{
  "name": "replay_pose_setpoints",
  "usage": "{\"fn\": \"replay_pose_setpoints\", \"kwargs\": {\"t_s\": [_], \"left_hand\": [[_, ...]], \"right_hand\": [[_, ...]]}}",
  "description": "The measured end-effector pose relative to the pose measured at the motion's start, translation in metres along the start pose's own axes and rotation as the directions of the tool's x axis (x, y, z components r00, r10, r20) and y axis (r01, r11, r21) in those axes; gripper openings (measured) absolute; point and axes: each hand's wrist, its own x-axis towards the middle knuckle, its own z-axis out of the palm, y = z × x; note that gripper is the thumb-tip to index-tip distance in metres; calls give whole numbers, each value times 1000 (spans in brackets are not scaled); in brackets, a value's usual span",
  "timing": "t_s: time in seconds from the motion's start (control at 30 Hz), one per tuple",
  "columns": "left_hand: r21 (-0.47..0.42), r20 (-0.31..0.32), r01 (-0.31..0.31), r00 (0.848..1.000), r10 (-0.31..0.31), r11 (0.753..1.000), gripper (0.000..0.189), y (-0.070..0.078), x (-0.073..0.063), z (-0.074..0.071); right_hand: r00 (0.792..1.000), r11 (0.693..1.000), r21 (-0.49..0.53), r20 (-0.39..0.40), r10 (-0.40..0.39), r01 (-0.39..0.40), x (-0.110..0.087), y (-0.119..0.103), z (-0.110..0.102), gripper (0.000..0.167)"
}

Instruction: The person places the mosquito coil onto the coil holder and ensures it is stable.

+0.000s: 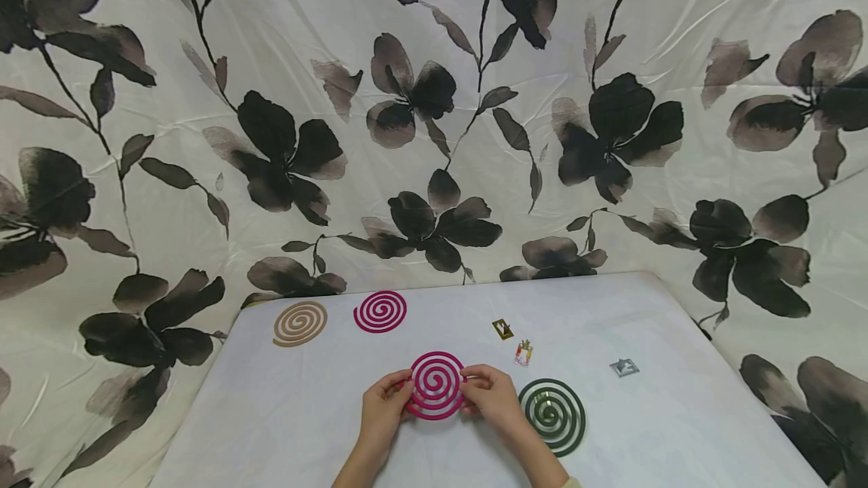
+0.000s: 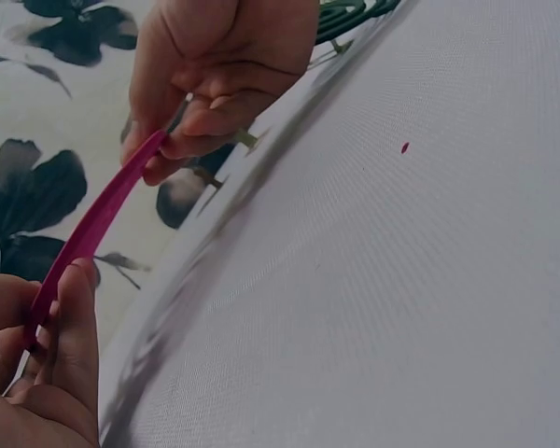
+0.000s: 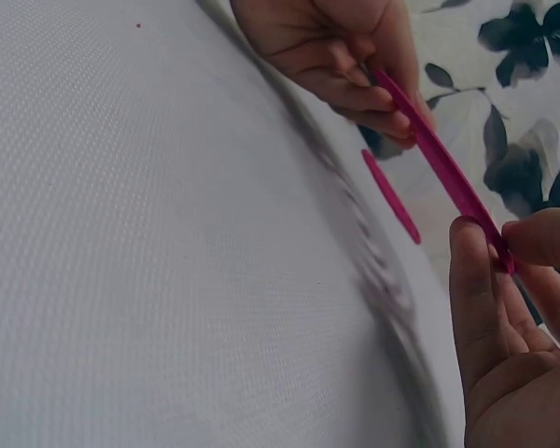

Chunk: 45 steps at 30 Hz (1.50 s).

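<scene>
Floral cloth: pale, printed with dark grey flowers and leaves, filling the view behind the table and down both its sides.
Table: white-covered, lying beneath the hands and carrying the loose pieces.
Right hand: pinching the right edge of the held pink spiral between thumb and fingers.
Left hand: pinching the opposite edge in the same way.
Green spiral: dark, on the table just beside the right wrist.
Held pink spiral: between the two hands, raised above the table; both wrist views show it nearly edge-on, its shadow falling on the white cover.
Second pink spiral: on the table towards the far edge, beyond the left hand.
Tan spiral: left of the second pink spiral, apart from it, near the far left corner.
Silver piece: small, flat, well to the right, beyond the green spiral.
Red-and-yellow piece: beyond the right hand.
Gold piece: near the red-and-yellow piece, slightly farther back.
</scene>
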Motion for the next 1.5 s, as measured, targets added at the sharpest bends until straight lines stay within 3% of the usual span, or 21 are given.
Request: {"fn": "replay_pose_setpoints", "kwargs": {"t_s": [0.27,0.53,0.8,1.0,1.07,1.27,1.5], "left_hand": [[-18,12,22,1000,-22,1000,28,-1,2,9],[-28,45,34,998,-33,999,28,3,-1,20],[-49,78,38,996,-34,998,29,8,-6,31],[-93,111,53,993,-43,994,31,11,-6,35],[-102,123,63,991,-51,993,30,18,-8,36],[-103,143,60,989,-45,993,30,16,-5,35],[-37,188,66,980,-58,997,30,19,2,43]], "right_hand": [[1000,1000,6,-19,-6,6,0,-3,-7,27],[995,998,-49,-96,-29,24,-2,-8,-9,25],[991,995,-94,-123,-49,37,-4,-14,-14,24],[994,997,-64,-105,-44,37,-4,-21,-19,24],[995,998,-54,-91,-47,43,-3,-23,-20,24],[997,998,-36,-60,-48,46,-4,-27,-22,25],[998,996,-81,-48,-43,39,-2,-31,-27,24]]}}
